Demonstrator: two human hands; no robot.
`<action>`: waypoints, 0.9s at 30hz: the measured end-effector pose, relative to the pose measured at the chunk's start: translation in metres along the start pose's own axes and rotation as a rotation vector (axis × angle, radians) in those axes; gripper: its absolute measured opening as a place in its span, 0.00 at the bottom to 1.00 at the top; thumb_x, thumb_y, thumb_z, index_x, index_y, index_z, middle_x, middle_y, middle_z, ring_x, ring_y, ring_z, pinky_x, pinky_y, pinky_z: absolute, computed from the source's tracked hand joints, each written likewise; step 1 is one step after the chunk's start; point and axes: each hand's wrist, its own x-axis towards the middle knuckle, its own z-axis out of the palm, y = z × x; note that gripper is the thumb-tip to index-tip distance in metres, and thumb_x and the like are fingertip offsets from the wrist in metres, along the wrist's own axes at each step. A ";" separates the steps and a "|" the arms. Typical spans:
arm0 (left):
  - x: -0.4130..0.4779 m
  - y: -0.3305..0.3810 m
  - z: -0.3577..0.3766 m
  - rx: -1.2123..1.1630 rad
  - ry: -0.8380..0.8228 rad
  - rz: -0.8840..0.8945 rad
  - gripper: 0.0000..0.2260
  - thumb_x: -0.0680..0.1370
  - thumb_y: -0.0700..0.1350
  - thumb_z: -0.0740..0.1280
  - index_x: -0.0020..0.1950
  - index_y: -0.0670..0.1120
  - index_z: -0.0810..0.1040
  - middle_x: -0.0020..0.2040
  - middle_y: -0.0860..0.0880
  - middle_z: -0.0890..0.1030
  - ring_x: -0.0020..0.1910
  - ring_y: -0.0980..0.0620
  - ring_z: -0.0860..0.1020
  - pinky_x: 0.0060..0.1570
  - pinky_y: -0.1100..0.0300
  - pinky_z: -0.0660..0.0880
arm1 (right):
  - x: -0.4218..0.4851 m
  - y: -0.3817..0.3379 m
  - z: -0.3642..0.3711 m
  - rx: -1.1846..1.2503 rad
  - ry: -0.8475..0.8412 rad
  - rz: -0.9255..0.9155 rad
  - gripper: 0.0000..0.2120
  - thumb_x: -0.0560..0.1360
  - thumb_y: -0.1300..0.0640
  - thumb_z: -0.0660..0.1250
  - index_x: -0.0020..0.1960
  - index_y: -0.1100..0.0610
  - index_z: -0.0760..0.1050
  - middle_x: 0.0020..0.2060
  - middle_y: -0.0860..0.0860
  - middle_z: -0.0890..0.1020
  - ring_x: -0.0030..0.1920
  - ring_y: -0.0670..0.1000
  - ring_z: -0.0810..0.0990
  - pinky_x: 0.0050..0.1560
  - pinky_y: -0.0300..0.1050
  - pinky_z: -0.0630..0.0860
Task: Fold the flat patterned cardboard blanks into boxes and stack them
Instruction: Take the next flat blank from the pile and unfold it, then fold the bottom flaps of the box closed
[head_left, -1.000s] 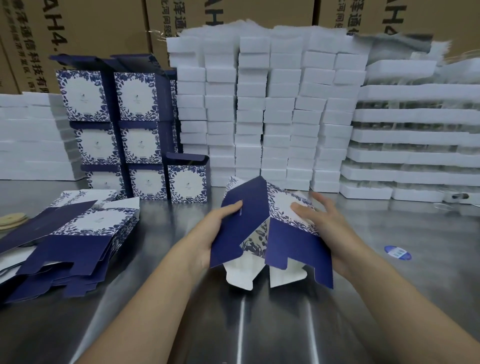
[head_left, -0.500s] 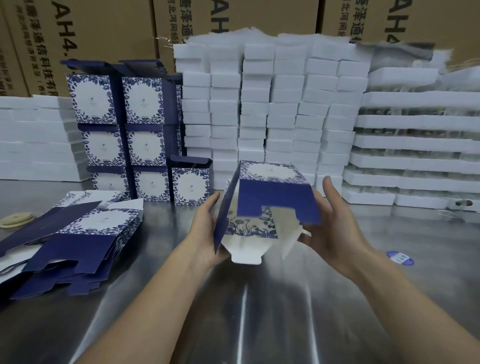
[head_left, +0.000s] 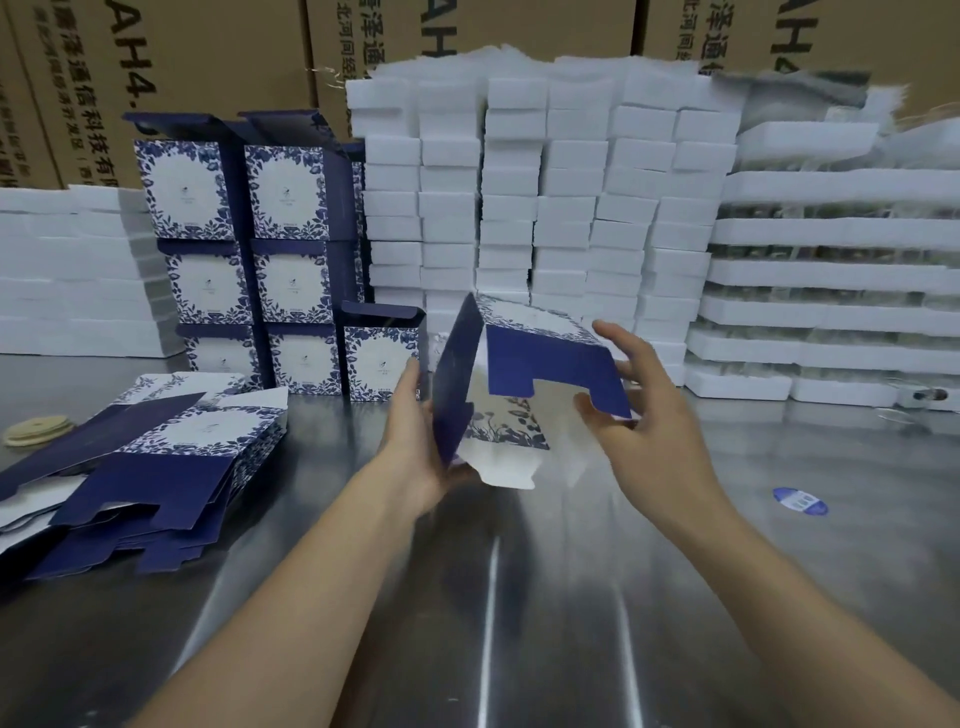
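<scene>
Above table (head_left: 519, 597): left hand (head_left: 415, 441) grips half-opened box (head_left: 457, 374); right hand (head_left: 649, 415) open beside blue flap (head_left: 545, 364). Square walls first, then tuck flaps.

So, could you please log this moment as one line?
step: box half-formed, flaps open | left hand holds box | right hand open at blue flap | folded boxes stacked behind | flat blanks piled left

The half-opened navy box (head_left: 540, 364) with blue floral panels tilts in my left hand (head_left: 415, 447) at centre, flat blanks (head_left: 156, 467) piled near left, folded boxes (head_left: 285, 239) stacked far left.
</scene>
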 end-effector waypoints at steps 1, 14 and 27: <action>0.001 0.001 0.001 0.003 0.023 0.053 0.36 0.80 0.74 0.57 0.70 0.46 0.81 0.66 0.40 0.84 0.65 0.37 0.82 0.69 0.38 0.75 | 0.002 0.002 -0.002 -0.063 0.035 -0.012 0.27 0.80 0.62 0.72 0.71 0.37 0.75 0.62 0.43 0.81 0.54 0.41 0.82 0.48 0.31 0.77; -0.002 -0.008 0.003 0.011 -0.068 0.192 0.21 0.80 0.54 0.73 0.72 0.54 0.80 0.57 0.43 0.87 0.56 0.40 0.87 0.57 0.31 0.81 | -0.005 -0.001 0.001 0.076 -0.197 0.161 0.44 0.76 0.40 0.75 0.82 0.30 0.50 0.74 0.38 0.70 0.67 0.38 0.76 0.67 0.43 0.73; 0.005 -0.003 0.000 0.138 -0.081 0.444 0.41 0.69 0.25 0.55 0.70 0.62 0.79 0.71 0.44 0.78 0.59 0.51 0.80 0.57 0.44 0.83 | 0.004 -0.003 0.000 0.162 -0.026 0.139 0.17 0.86 0.49 0.60 0.69 0.29 0.73 0.66 0.39 0.76 0.60 0.42 0.79 0.60 0.43 0.76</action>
